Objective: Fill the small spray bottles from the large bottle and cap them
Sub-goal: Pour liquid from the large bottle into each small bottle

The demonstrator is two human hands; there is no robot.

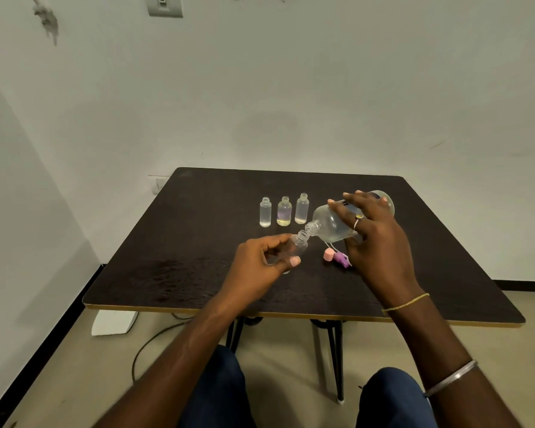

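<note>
Three small clear bottles stood uncapped mid-frame; left hand held fourth bottle; right hand held large clear bottle tilted; capping pending.

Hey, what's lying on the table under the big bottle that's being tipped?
A pink cap and a purple spray head lie on the table below the large bottle. The right hand hides the table further right.
</note>
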